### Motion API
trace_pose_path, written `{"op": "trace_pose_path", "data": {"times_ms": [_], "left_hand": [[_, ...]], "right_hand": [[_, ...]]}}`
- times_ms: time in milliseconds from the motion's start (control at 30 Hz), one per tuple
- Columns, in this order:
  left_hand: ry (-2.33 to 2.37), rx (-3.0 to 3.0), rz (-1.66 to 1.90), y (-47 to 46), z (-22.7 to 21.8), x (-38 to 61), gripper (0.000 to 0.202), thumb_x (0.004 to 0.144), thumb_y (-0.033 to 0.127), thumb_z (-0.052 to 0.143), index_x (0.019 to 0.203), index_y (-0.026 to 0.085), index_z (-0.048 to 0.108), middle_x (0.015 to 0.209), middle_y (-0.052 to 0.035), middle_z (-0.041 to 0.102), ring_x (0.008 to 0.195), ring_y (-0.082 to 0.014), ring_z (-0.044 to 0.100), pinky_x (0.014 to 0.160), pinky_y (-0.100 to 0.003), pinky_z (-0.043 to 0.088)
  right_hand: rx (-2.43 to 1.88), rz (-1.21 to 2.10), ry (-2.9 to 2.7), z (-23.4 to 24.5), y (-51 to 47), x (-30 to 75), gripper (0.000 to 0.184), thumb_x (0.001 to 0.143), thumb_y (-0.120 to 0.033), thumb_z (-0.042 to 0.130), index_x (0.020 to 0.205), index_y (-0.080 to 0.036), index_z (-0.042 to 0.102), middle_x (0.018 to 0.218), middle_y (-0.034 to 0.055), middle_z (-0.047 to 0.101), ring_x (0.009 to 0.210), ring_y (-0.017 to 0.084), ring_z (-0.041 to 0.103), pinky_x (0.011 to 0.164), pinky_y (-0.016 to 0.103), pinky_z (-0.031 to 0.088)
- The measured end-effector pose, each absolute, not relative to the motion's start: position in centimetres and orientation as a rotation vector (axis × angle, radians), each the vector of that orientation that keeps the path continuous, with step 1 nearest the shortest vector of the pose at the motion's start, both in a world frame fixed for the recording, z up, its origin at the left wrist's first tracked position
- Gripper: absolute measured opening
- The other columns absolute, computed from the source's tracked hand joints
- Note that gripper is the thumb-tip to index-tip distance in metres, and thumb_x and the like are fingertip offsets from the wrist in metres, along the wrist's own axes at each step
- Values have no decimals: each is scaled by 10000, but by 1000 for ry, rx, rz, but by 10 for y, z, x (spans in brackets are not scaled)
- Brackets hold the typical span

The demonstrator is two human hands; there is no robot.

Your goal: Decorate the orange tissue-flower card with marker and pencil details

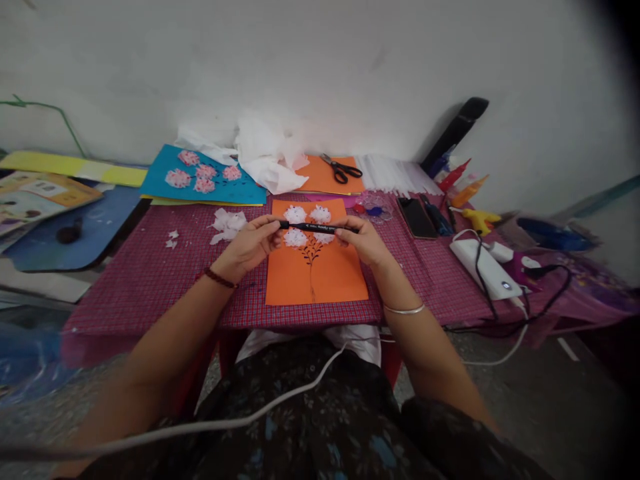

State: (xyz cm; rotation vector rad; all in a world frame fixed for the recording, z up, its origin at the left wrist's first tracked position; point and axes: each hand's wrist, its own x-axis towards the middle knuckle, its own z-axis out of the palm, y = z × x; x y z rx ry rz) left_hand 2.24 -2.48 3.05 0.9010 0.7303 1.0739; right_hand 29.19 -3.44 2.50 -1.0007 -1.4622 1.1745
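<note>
Two bare hands meet over the middle of the table (150, 287), which is covered by a magenta checked cloth; between them they hold a black marker pen (320, 228) level and crosswise, just above the upper part of an orange paper sheet (320, 283); the left hand (247, 245) has its grip pinched narrow on the pen's left end, thumb and fingertips closed on it; the right hand (365, 241) has its grip closed in the same way on the right end; whether the cap is seated cannot be told; the orange paper sheet lies flat at the near edge of the table and carries white tissue flowers (295, 215) clustered near its top, with a drawn black stem (311, 257) running down from them; a red thread bracelet (220, 278) circles the left wrist and a thin silver bangle (404, 309) the right; white tissue scraps (227, 223) lie just left of the sheet, near the left hand; farther back lie a blue paper sheet (240, 190) bearing pink-and-white flowers, a crumpled heap of white tissue paper (270, 163) and black-handled scissors (341, 168); to the right, well apart from the hands, lie a dark phone (417, 218), a white power bank (485, 267) and a yellow glue gun (480, 219).
</note>
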Motion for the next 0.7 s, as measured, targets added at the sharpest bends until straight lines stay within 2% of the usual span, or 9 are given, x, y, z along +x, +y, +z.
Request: {"op": "trace_pose_path", "data": {"times_ms": [267, 567, 700], "left_hand": [[778, 981, 1032, -29, 27, 28, 127, 784, 135, 760, 906, 143, 727, 651, -4, 638, 557, -88, 574, 553, -195, 466], [913, 1091, 1066, -32, 24, 35, 120, 868, 268, 695, 880, 148, 702, 672, -35, 658, 542, -125, 586, 538, -232, 471], [973, 1131, 1197, -26, 27, 31, 171, 878, 320, 688, 811, 166, 722, 770, -50, 700, 668, -144, 638, 624, -235, 499]], "right_hand": [[-1048, 1169, -1571, 24, -37, 289, 308, 715, -424, 755, 921, -198, 721, 712, -23, 631, 591, 103, 484, 579, 259, 385], [-1057, 1114, -1725, 14, -40, 276, 324, 778, -444, 736, 1008, -217, 717, 914, 18, 706, 819, 169, 606, 790, 318, 479], [-1024, 1061, -1803, 13, -44, 264, 332, 826, -459, 683, 1063, -228, 709, 1003, 43, 708, 923, 204, 637, 859, 360, 502]]}}
